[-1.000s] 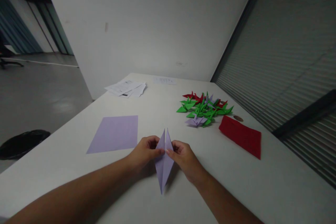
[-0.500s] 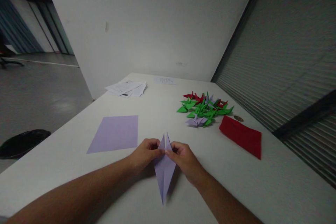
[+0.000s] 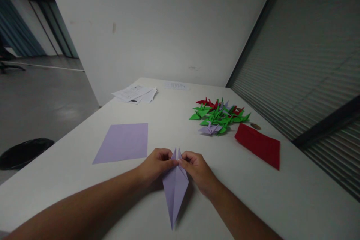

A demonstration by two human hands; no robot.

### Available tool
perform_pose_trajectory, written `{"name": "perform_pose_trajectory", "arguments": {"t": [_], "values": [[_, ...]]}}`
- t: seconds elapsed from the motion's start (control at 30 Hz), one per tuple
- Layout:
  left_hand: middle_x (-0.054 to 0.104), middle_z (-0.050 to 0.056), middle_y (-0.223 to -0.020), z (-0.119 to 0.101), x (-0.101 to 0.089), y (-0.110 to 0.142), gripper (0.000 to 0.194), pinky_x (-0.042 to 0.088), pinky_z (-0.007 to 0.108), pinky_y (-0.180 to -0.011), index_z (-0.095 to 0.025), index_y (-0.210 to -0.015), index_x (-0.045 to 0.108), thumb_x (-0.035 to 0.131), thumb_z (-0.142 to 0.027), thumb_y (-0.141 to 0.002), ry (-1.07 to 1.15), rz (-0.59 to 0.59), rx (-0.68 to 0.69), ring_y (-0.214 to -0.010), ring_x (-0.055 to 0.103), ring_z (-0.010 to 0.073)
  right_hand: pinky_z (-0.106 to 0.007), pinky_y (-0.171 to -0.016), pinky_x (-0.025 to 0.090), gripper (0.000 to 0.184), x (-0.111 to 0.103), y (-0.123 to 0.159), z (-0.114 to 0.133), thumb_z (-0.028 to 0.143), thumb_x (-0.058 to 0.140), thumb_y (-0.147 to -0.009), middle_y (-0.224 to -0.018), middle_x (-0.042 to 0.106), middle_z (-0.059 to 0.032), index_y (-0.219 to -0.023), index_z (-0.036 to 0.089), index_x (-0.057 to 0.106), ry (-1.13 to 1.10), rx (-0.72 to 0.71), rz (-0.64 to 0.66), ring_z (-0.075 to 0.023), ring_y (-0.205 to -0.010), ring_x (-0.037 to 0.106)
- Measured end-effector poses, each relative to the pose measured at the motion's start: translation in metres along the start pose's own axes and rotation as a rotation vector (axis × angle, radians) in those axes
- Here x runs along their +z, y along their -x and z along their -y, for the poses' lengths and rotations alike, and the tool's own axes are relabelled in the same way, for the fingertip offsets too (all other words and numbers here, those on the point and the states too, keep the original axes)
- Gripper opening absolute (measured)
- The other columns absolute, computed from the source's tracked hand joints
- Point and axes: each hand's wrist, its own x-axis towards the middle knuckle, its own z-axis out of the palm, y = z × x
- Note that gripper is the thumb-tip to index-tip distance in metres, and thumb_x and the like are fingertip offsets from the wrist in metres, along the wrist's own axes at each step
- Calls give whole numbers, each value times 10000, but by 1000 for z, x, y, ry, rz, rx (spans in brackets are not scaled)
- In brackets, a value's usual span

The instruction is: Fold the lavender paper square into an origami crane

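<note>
A purple sheet folded into a long origami diamond [image 3: 174,191] is held between my two hands, its split upper tips pointing away from me and its single lower point toward me. My left hand [image 3: 160,161] pinches it at the upper left edge, thumb on top. On the upper right edge my right hand [image 3: 194,163] pinches it in the same way, the two thumbs nearly meeting at the centre crease. To the left of my left hand lies a flat purple square of paper [image 3: 123,142].
Several folded paper cranes [image 3: 218,116], green, red and purple, lie heaped at the right. Beside them are a small brown disc [image 3: 255,126] and red paper [image 3: 258,144]. Printed sheets [image 3: 135,93] rest at the table's far left; a black-lined bin [image 3: 25,152] stands on the floor.
The folded purple paper has slid slightly toward me, its lower point now nearer and a little left. A slanting fold edge now shows near my right thumb. My hands have barely moved.
</note>
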Motion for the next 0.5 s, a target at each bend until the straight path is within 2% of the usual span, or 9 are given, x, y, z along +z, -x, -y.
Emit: {"name": "perform_pose_trajectory", "arguments": {"t": [0.23,0.5], "values": [[578,-12,-610,5,-2,-3,399,352,232,-527,-142,-712,623,882,-442,-667,44,-99,23,-535,512,105,-267,-601,336,434,2,2,0,544,781,-788,-674,500,25,-694,180,566,17,-1,69,-138,-653,441],[553,-16,-586,5,-3,-2,381,340,236,-526,-148,-669,595,864,-418,-674,8,-36,24,-528,495,105,-262,-577,283,435,2,1,3,539,774,-789,-642,455,46,-686,180,552,62,-30,42,-120,-619,391]]}}
